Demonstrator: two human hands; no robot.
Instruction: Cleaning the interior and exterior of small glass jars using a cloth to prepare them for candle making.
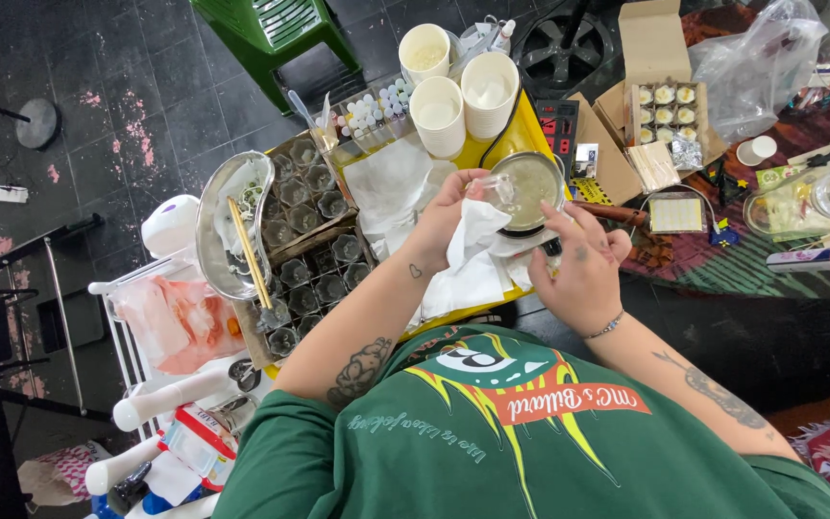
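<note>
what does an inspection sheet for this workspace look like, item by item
surface: yellow table, mostly covered.
job's things: small clear glass and white tissue over a round metal bowl.
clutter: stacked white cups, crates of empty glasses, metal tray with chopsticks, rack of small vials, open cardboard box, plastic bag.
hands: left hand holds the glass and tissue; right hand is beside the bowl, its grip hidden.
cables: thin cable on the patterned cloth.
surroundings: dark tiled floor, green plastic chair.

A small clear glass cup point(500, 189) tilts above crumpled white tissue point(468, 259).
</note>
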